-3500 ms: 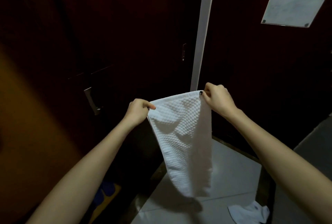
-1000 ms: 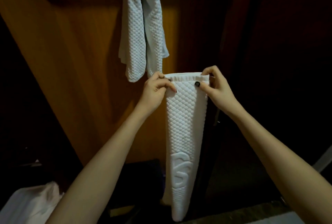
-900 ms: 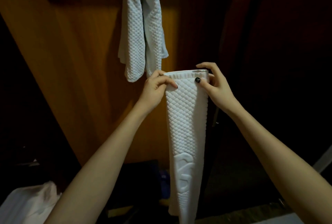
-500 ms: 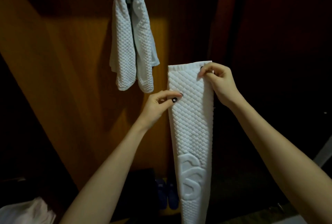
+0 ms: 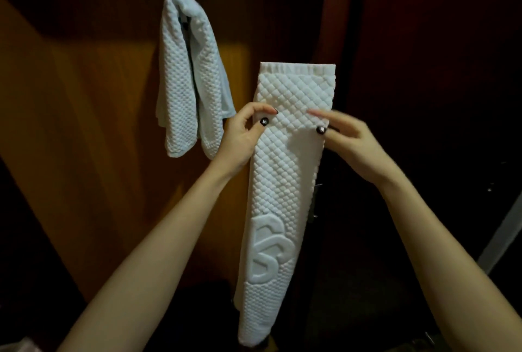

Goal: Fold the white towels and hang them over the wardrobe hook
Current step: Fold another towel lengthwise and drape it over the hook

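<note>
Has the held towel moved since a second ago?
Yes, up. Top edge of the held towel was level with the bottom of the hanging towel; now it's about halfway up.

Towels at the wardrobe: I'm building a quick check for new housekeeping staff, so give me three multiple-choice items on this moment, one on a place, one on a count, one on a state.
1. Where is the hung towel relative to the held towel?
A) below it
B) left of it and higher
C) right of it

2. How many hands touch the held towel?
A) none
B) one
C) two

3. What state is the held towel in?
A) folded into a long narrow strip
B) balled up
C) spread flat on the floor

Answers:
1. B: the hung towel drapes against the wardrobe panel, up and to the left of the held one.
2. C: the left hand and the right hand pinch its two side edges.
3. A: it hangs down as one narrow strip, with a raised logo low on it.
</note>
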Available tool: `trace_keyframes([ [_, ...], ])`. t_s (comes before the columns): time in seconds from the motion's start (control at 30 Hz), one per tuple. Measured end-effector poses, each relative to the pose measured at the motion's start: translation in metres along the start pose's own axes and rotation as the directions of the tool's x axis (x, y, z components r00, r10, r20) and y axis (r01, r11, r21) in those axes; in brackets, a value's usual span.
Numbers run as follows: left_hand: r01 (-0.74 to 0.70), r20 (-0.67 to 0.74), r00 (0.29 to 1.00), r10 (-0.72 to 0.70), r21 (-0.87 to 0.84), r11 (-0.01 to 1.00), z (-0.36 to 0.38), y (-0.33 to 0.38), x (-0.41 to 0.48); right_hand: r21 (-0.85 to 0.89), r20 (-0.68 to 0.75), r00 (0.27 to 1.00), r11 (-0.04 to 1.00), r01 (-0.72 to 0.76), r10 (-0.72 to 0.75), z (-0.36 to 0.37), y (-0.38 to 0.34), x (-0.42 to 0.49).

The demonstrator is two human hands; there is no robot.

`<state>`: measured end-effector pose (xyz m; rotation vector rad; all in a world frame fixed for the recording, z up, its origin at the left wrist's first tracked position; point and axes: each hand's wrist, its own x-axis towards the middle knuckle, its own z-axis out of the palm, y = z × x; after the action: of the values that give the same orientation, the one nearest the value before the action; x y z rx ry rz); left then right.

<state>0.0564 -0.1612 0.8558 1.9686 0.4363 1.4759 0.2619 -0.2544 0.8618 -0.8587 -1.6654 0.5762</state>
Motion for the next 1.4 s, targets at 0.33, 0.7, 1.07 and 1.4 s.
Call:
trace_keyframes([
  [0.33,0.075,-0.037,0.996,-0.078,-0.086,0.994,0.000,-0.015,0.024,0.061,-0.049,0.994,0.994,-0.093,0.097,0.047,0.048,-0.027],
  [0.7,0.244,0.064,0.970,-0.236,-0.249,0.937,0.004,-0.045,-0.033,0.136,-0.256,0.963,0.990,-0.049,0.083,0.053,0.029,0.005],
  [1.07,0.212,-0.164,0.952,-0.258,-0.254,0.944,0.025,-0.056,-0.104,0.321,-0.285,0.924,0.934,-0.157,0.254,0.048,0.014,0.000],
  [1.4,0.410,0.192,0.912,-0.362,-0.426,0.806,0.014,-0.050,-0.115,0.457,-0.209,0.910,0.859,-0.233,0.358,0.034,0.013,-0.004],
])
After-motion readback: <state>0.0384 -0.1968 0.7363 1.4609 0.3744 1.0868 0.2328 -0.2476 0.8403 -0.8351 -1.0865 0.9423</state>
